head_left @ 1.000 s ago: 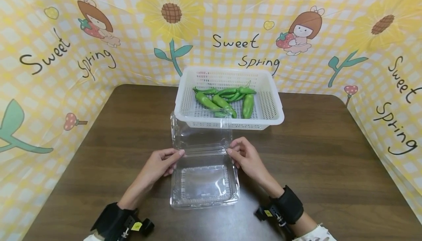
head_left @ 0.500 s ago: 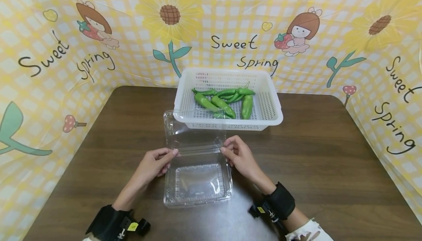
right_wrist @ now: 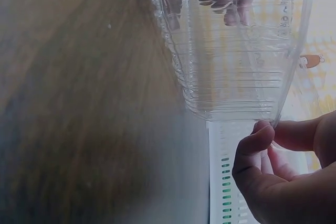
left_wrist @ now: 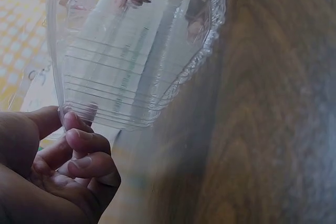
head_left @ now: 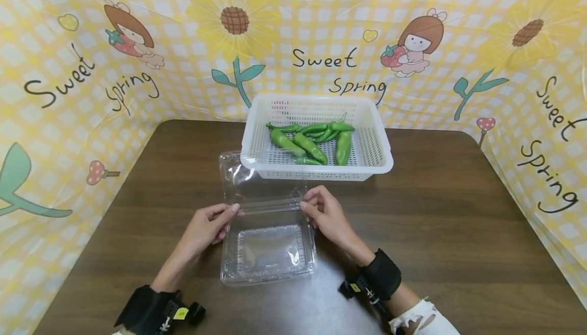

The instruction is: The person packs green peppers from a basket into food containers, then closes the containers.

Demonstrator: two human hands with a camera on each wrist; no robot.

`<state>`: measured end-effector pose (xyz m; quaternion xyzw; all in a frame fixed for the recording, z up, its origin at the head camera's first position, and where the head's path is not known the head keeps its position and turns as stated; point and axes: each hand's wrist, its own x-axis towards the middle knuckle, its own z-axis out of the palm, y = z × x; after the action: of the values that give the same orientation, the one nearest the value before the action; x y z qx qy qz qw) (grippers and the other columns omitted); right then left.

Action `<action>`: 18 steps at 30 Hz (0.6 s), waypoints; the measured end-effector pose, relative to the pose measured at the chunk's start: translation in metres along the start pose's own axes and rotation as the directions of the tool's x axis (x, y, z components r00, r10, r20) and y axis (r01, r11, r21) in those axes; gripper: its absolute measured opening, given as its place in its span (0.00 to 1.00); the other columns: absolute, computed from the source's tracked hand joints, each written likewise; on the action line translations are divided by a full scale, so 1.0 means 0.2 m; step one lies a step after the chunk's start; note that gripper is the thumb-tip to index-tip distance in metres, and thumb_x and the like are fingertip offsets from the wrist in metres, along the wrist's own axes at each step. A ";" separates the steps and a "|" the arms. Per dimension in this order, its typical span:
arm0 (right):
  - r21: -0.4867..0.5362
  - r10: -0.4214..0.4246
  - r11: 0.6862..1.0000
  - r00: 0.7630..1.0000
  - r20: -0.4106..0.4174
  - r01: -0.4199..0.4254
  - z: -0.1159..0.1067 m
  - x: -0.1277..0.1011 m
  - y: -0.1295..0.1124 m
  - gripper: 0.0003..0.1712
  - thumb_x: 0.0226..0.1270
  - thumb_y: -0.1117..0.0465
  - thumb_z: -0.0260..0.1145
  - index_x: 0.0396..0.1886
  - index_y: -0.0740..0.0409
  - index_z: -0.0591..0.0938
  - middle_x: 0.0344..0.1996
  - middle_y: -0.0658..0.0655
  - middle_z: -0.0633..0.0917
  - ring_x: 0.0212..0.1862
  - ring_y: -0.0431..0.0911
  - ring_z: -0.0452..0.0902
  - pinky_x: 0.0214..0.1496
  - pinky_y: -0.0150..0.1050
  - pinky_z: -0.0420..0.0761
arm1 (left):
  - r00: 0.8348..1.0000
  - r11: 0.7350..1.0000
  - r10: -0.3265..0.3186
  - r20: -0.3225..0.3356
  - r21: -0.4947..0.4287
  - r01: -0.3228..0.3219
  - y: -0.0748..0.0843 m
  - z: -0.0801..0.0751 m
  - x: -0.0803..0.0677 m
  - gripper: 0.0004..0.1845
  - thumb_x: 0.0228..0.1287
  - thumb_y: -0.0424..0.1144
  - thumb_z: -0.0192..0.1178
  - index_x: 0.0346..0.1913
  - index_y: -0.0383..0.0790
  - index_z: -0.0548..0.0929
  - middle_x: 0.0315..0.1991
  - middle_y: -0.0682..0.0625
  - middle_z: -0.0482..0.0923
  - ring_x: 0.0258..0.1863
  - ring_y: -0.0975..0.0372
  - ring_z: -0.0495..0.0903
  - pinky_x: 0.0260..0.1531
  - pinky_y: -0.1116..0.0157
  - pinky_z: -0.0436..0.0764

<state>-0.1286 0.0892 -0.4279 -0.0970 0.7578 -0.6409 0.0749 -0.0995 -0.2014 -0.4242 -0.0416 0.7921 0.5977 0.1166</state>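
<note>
1. Two hands work on one clear plastic box (head_left: pixel 268 246), which sits open on the brown table (head_left: pixel 458 233), just in front of the white basket (head_left: pixel 384 151).
2. At the box's left rear corner, by the hinge, the left hand (head_left: pixel 206 225) pinches the rim between thumb and fingertips; the left wrist view shows the thumb against the plastic with the other fingers curled beneath it.
3. On the opposite corner the right hand (head_left: pixel 325 215) does the same, its thumb and forefinger closed on the edge, as the right wrist view confirms.
4. A grip at both hinge corners probably serves to steady so light a box and to keep its lid (head_left: pixel 257 179) tipped back. The lid leans toward the basket, and its far edge seems to touch the basket wall, though clear plastic makes that hard to judge.
5. Inside the box nothing shows but glare and ridges (the base is ribbed).
6. Several green peppers (head_left: pixel 312 141) lie in a loose heap in the basket, within reach beyond the lid.
7. Around three sides of the table stands a yellow checked cloth (head_left: pixel 69 95) printed with sunflowers and lettering.
</note>
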 end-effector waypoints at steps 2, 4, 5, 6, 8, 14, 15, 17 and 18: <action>0.001 -0.007 1.000 1.000 0.002 0.007 0.01 0.00 0.00 0.11 0.70 0.68 0.64 0.46 0.66 0.73 0.30 0.68 0.80 0.22 0.42 0.71 0.22 0.30 0.73 | 1.000 1.000 0.001 -0.008 -0.001 -0.001 0.00 -0.01 0.00 0.24 0.72 0.55 0.57 0.48 0.33 0.85 0.19 0.55 0.69 0.15 0.69 0.65 0.12 0.75 0.63; 0.000 -0.010 1.000 1.000 0.008 0.010 0.02 0.01 -0.01 0.11 0.70 0.67 0.64 0.47 0.66 0.72 0.31 0.69 0.80 0.22 0.42 0.71 0.22 0.30 0.73 | 1.000 1.000 -0.001 -0.017 -0.001 0.001 0.00 -0.01 0.00 0.25 0.72 0.55 0.56 0.49 0.33 0.84 0.19 0.55 0.69 0.15 0.69 0.65 0.12 0.75 0.63; -0.003 -0.009 1.000 1.000 0.011 0.009 0.02 0.01 0.00 0.11 0.70 0.67 0.64 0.47 0.66 0.73 0.31 0.69 0.80 0.23 0.42 0.71 0.22 0.30 0.73 | 1.000 1.000 -0.002 -0.019 -0.001 0.002 0.00 -0.02 0.00 0.26 0.72 0.55 0.56 0.49 0.32 0.84 0.19 0.55 0.69 0.15 0.70 0.65 0.12 0.75 0.63; -0.005 -0.009 1.000 1.000 0.011 0.009 0.02 0.01 0.00 0.11 0.70 0.67 0.64 0.47 0.66 0.73 0.31 0.69 0.80 0.23 0.42 0.71 0.22 0.30 0.73 | 1.000 1.000 -0.002 -0.020 0.001 0.002 0.00 -0.02 0.00 0.26 0.72 0.55 0.56 0.49 0.32 0.84 0.19 0.55 0.69 0.15 0.70 0.65 0.12 0.75 0.63; -0.010 -0.004 1.000 1.000 0.009 0.004 0.03 0.01 0.00 0.11 0.70 0.67 0.64 0.46 0.65 0.73 0.31 0.68 0.80 0.23 0.42 0.71 0.22 0.30 0.73 | 1.000 1.000 -0.006 -0.021 0.001 0.006 0.00 -0.02 -0.01 0.26 0.72 0.55 0.56 0.49 0.31 0.84 0.19 0.55 0.70 0.15 0.70 0.65 0.12 0.75 0.63; -0.014 -0.014 1.000 1.000 0.017 0.015 0.05 0.02 0.00 0.10 0.70 0.67 0.64 0.46 0.64 0.73 0.30 0.65 0.80 0.23 0.43 0.71 0.23 0.30 0.73 | 0.999 1.000 -0.014 -0.042 -0.016 0.014 -0.01 -0.03 -0.02 0.25 0.70 0.55 0.59 0.50 0.32 0.83 0.20 0.57 0.71 0.16 0.70 0.66 0.12 0.74 0.63; -0.011 -0.018 1.000 1.000 0.019 0.018 0.05 0.03 0.00 0.10 0.70 0.67 0.64 0.47 0.65 0.73 0.30 0.65 0.80 0.23 0.43 0.71 0.23 0.30 0.73 | 0.999 1.000 -0.010 -0.044 -0.020 0.010 -0.01 -0.04 -0.02 0.25 0.70 0.55 0.59 0.50 0.32 0.83 0.20 0.57 0.71 0.16 0.70 0.66 0.12 0.74 0.63; -0.008 -0.021 1.000 1.000 0.020 0.021 0.05 0.03 0.00 0.10 0.70 0.67 0.63 0.47 0.65 0.73 0.30 0.65 0.80 0.23 0.43 0.71 0.23 0.30 0.73 | 0.999 1.000 0.005 -0.046 -0.023 -0.006 0.00 -0.04 -0.02 0.25 0.70 0.54 0.59 0.49 0.32 0.83 0.20 0.57 0.72 0.16 0.70 0.67 0.12 0.74 0.64; -0.007 -0.022 1.000 1.000 0.018 0.022 0.05 0.03 0.00 0.11 0.71 0.67 0.63 0.47 0.65 0.73 0.30 0.65 0.81 0.23 0.43 0.71 0.23 0.30 0.73 | 0.999 1.000 0.013 -0.046 -0.022 -0.014 0.00 -0.04 -0.01 0.25 0.70 0.54 0.59 0.49 0.32 0.83 0.20 0.57 0.72 0.16 0.70 0.67 0.12 0.74 0.64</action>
<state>-0.1323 0.0781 -0.4288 -0.1113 0.7584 -0.6379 0.0741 -0.0982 -0.2103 -0.4218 -0.0511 0.7881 0.6062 0.0940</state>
